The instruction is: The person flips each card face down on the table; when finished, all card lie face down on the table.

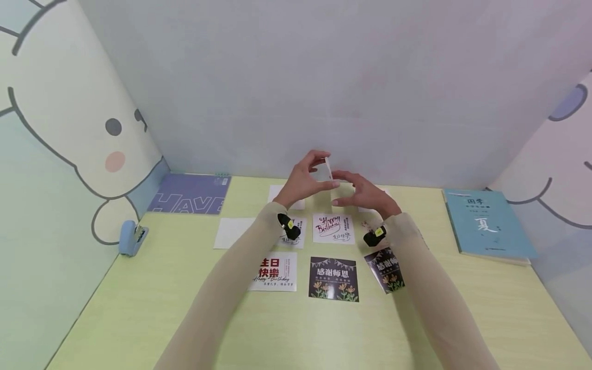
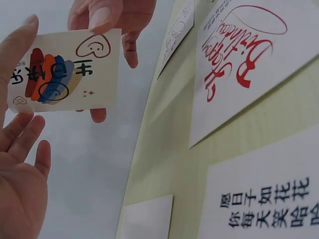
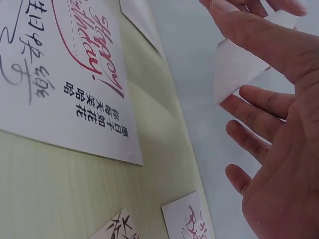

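Observation:
Between my hands, lifted off the table near the back wall, is a small birthday card. Its front has coloured brush strokes, dark characters and a red heart; the plain white back faces the right wrist camera. My left hand holds it by one edge between thumb and fingers. From the opposite side my right hand pinches it, thumb on one face and fingers behind. Below them on the table lies a "Happy Birthday" card with red lettering. The head view shows the held card almost edge-on.
More cards lie in rows: a red-lettered one, a black one with flowers, another black one partly under my right sleeve, and a blank white one. A purple notebook, blue stapler and teal book flank them.

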Demonstrator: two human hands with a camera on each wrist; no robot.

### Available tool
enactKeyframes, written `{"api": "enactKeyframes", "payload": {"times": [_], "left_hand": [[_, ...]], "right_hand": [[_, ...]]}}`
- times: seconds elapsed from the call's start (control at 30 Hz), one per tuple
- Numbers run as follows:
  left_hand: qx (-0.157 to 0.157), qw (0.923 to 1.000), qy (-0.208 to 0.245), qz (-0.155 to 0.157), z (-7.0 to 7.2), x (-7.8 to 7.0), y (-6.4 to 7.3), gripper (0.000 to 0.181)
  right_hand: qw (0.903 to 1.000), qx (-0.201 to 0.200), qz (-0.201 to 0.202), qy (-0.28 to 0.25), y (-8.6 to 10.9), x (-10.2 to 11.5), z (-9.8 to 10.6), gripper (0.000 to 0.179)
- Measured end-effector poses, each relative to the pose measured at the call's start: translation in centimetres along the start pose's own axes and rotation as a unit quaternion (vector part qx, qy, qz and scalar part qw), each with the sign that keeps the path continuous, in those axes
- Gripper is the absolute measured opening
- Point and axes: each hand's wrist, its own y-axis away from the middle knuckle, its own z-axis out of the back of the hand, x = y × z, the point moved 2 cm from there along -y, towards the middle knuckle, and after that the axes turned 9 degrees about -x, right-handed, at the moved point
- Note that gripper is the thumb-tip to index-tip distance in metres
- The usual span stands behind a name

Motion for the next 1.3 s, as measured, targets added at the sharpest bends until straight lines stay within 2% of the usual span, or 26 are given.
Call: {"api": "enactKeyframes", "payload": {"times": [0.1, 0.2, 0.3, 0.4, 0.5, 0.7, 0.83, 0.93, 1.0, 1.17, 1.3], "left_hand": [[0.004, 1.0000, 0.000, 0.008, 0.2, 0.3, 0.1, 0.086], [0.016, 0.9997, -0.015, 0.010, 0.6, 0.6, 0.1, 0.083], [0.039, 0.9978, -0.053, 0.004, 1.2, 0.9, 0.0, 0.082], [0.075, 0.9916, -0.105, -0.003, 1.4, 1.2, 0.0, 0.085], [0.113, 0.9784, -0.172, -0.012, 1.2, 1.7, -0.1, 0.088], [0.174, 0.9385, -0.297, -0.025, 0.1, 2.9, 0.3, 0.076], [0.194, 0.9224, -0.334, 0.011, -0.1, 3.2, 1.0, 0.067], [0.197, 0.9180, -0.342, 0.037, 0.1, 3.1, 1.3, 0.062], [0.199, 0.9175, -0.342, 0.038, 0.2, 3.0, 1.4, 0.060], [0.210, 0.9176, -0.337, 0.023, 0.0, 2.5, 1.1, 0.058], [0.210, 0.9185, -0.335, 0.008, -0.8, 2.1, 0.6, 0.066]], "right_hand": [[0.9997, 0.006, 0.020, -0.012, 0.0, 0.1, 0.2, 0.087], [0.9999, -0.002, 0.013, -0.002, 0.0, 0.0, 0.5, 0.084], [0.9996, -0.013, -0.012, 0.022, 0.2, -0.2, 0.9, 0.086], [0.9974, -0.020, -0.035, 0.060, 0.3, -0.5, 1.1, 0.092], [0.9951, -0.022, -0.032, 0.091, 0.3, -0.8, 1.1, 0.095], [0.9894, -0.023, -0.016, 0.143, 0.4, -1.6, 0.9, 0.095], [0.9893, -0.018, -0.025, 0.142, 0.7, -2.2, 0.9, 0.095], [0.9898, -0.018, -0.033, 0.137, 1.1, -2.6, 1.4, 0.093], [0.9895, -0.022, -0.039, 0.138, 1.5, -2.8, 2.0, 0.092], [0.9875, -0.027, -0.049, 0.147, 2.9, -4.0, 3.8, 0.092], [0.9833, -0.021, -0.064, 0.169, 3.8, -4.7, 5.1, 0.091]]}}
